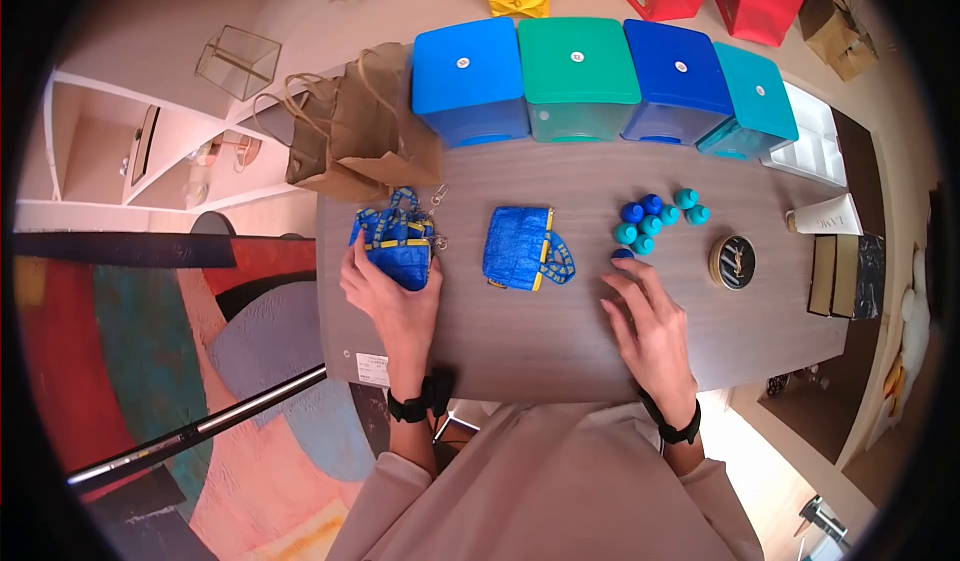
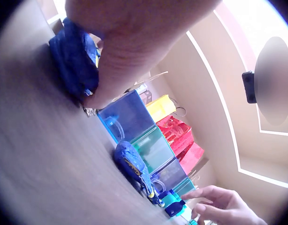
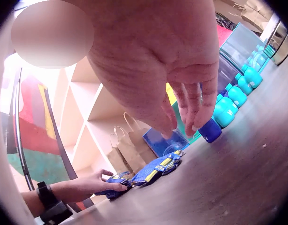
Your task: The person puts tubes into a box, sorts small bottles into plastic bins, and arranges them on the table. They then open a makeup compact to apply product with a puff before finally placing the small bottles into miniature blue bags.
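On the left of the table, my left hand (image 1: 394, 296) grips a small blue woven bag (image 1: 400, 261) with yellow trim, thumb and fingers on opposite sides. In the left wrist view the same bag (image 2: 76, 58) sits under the palm. A second small blue bag (image 1: 516, 248) lies flat between the hands, its lettered strap (image 1: 559, 260) to the right. My right hand (image 1: 650, 323) is lowered with loosely bent fingers, fingertips right at a dark blue bottle-shaped piece (image 3: 210, 131). Beyond it stand several small teal pieces (image 1: 643, 245) and more dark blue ones (image 1: 651, 204).
Lidded bins in blue (image 1: 468, 71), green (image 1: 578, 66), dark blue (image 1: 677, 69) and teal (image 1: 750, 96) line the back. Brown paper bags (image 1: 385, 121) stand back left. To the right are a round black tin (image 1: 733, 262), a white tube (image 1: 835, 215) and a box (image 1: 846, 277).
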{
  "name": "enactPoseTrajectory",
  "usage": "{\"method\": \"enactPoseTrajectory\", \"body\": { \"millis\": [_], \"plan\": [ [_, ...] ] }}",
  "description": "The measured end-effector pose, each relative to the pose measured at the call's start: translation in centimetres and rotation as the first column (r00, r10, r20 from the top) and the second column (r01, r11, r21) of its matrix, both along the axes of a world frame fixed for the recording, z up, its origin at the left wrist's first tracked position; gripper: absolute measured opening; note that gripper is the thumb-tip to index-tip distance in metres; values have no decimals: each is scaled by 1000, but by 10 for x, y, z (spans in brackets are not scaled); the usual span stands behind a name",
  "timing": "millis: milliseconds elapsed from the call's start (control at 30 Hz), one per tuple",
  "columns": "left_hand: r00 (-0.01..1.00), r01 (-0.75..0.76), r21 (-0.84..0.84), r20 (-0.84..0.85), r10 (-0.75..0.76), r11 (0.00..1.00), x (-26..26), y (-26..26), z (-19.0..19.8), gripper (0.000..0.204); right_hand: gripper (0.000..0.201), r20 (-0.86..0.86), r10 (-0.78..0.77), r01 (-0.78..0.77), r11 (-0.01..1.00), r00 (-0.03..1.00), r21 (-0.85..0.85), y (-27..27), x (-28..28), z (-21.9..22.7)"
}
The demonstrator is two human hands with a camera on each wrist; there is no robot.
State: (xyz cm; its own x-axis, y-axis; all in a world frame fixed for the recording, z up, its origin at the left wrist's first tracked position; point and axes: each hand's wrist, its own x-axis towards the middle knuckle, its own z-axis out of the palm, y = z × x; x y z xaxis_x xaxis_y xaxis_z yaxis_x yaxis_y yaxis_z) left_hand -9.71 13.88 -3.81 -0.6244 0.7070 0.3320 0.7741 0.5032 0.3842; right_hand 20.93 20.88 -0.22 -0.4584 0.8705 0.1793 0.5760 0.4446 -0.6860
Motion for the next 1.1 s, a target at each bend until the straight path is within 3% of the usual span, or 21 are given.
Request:
{"method": "enactPoseTrajectory", "body": {
  "millis": [233,300,333,400,500,600,633,700,833,900,933,1000,1100],
  "plan": [
    [999,36,139,18,-39,990,6,-12,10,98,25,-81,15,-19,999,997,-41,-5,-5,16],
    [999,53,179,-13,-52,982,15,-18,18,97,24,-234,79,-107,988,969,-111,-7,-9,19],
    [997,81,205,-30,-76,975,21,-23,23,97,24,-234,78,-106,988,969,-111,-9,-12,23],
    [992,123,225,-11,-124,967,36,-32,35,97,28,-325,195,-255,955,925,-154,-12,-23,32],
    [976,206,258,11,-216,944,55,-50,43,100,33,-387,237,-307,943,891,-130,-19,-46,43],
    [896,386,349,80,-437,854,82,-61,44,102,38,-377,262,-309,948,888,-70,-19,-55,50],
    [895,384,351,87,-438,854,89,-64,42,102,39,-368,271,-305,952,890,-35,-19,-54,50],
    [800,509,381,122,-587,772,101,-66,37,103,41,-372,283,-325,944,884,-55,-23,-44,46],
    [653,597,386,276,-705,704,123,-58,10,105,42,-321,245,-292,950,915,-107,-36,-17,37],
    [587,631,394,321,-743,668,135,-55,1,109,40,-272,50,-157,909,961,-387,-45,-2,41],
    [520,682,373,356,-776,629,139,-51,-1,112,41,-251,41,-141,908,967,-395,-48,5,40],
    [422,730,382,400,-814,566,150,-46,-12,116,41,-200,73,-134,940,977,-313,-56,20,31],
    [404,743,379,404,-821,552,156,-40,-14,113,37,-132,97,-122,972,987,-199,-63,26,34]
  ]
}}
